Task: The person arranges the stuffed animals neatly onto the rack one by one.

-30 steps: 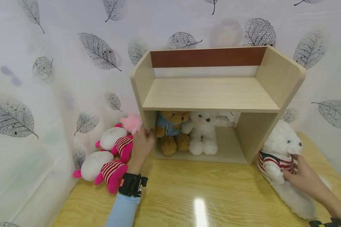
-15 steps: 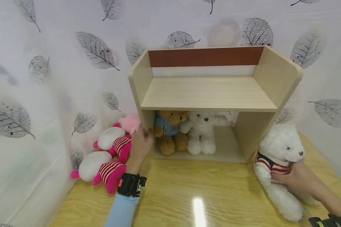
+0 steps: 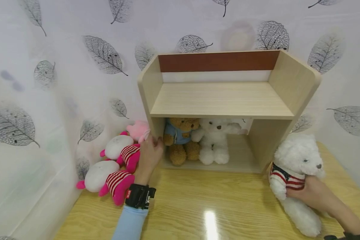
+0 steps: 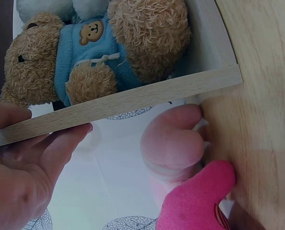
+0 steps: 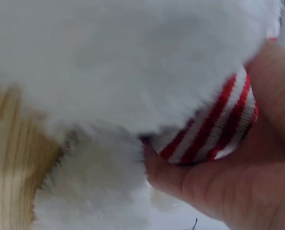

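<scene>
My left hand [image 3: 150, 153] pinches the left side panel of the small wooden shelf [image 3: 222, 100]; in the left wrist view the thumb lies on the inner face and the fingers on the outer. My right hand [image 3: 313, 195] grips a white teddy bear [image 3: 297, 153] in a red-and-white striped top around its body, beside the shelf's right side. Its fur fills much of the right wrist view, with the striped top [image 5: 214, 124] against the palm. On the lower shelf a brown teddy bear [image 3: 180, 143] in a blue hoodie sits next to a smaller white bear [image 3: 214, 146].
To the left of the shelf lie two pink-and-white plush toys, one nearer plush toy [image 3: 100, 175] and one farther plush toy [image 3: 118, 146], with a light pink plush [image 3: 138, 130] behind them. A leaf-printed curtain [image 3: 63, 83] hangs behind the wooden table [image 3: 180, 206].
My right hand has shifted the striped-top bear slightly left and turned it, its fingers now further round the body. The left hand keeps its hold on the shelf.
</scene>
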`<state>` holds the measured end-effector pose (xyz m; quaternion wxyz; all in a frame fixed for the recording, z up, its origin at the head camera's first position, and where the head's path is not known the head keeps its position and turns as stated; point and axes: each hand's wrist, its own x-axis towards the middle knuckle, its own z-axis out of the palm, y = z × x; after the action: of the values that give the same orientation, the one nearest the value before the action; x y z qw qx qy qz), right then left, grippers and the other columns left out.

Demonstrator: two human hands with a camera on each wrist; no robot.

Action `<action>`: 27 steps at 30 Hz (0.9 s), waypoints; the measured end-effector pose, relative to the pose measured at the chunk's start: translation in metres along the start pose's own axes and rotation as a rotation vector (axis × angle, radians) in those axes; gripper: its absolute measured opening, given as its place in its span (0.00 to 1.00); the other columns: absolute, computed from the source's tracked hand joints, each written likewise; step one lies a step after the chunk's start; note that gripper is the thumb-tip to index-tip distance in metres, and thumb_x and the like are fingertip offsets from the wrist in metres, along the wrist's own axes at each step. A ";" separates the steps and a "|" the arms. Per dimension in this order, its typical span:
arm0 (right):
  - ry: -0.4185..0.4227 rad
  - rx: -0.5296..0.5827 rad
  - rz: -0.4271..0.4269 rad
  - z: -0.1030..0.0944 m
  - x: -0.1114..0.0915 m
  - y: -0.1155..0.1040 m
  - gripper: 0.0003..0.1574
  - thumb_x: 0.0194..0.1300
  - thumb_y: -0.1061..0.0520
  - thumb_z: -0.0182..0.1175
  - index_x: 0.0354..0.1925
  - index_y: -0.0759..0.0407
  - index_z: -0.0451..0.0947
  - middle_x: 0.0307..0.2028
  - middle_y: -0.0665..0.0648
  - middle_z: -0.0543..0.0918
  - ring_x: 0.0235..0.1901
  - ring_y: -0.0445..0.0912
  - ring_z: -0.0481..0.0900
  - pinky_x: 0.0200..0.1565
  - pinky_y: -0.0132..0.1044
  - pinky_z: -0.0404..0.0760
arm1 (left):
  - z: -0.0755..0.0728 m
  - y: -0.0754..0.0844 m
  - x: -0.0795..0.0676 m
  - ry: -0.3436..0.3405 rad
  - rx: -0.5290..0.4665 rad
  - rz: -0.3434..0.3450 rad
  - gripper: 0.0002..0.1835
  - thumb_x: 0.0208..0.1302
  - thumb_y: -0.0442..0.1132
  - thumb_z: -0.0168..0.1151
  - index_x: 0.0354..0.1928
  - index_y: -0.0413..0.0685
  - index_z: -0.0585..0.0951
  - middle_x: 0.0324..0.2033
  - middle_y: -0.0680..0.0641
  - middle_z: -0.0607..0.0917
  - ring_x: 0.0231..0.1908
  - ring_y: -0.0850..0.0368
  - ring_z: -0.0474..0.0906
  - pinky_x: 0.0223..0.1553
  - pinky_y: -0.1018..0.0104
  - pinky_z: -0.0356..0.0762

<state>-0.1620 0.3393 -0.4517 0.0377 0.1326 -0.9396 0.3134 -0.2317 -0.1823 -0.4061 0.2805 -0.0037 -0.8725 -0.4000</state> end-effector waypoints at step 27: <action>0.090 -0.132 0.156 0.012 0.004 -0.006 0.34 0.45 0.56 0.75 0.43 0.74 0.70 0.28 0.62 0.81 0.28 0.51 0.76 0.25 0.41 0.73 | 0.000 0.000 0.000 0.002 0.012 -0.013 0.11 0.68 0.40 0.60 0.34 0.37 0.77 0.25 0.34 0.85 0.27 0.41 0.79 0.28 0.47 0.76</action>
<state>-0.1641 0.3268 -0.4574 0.0638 0.0421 -0.9630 0.2585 -0.2321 -0.1824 -0.4060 0.2790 0.0041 -0.8745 -0.3968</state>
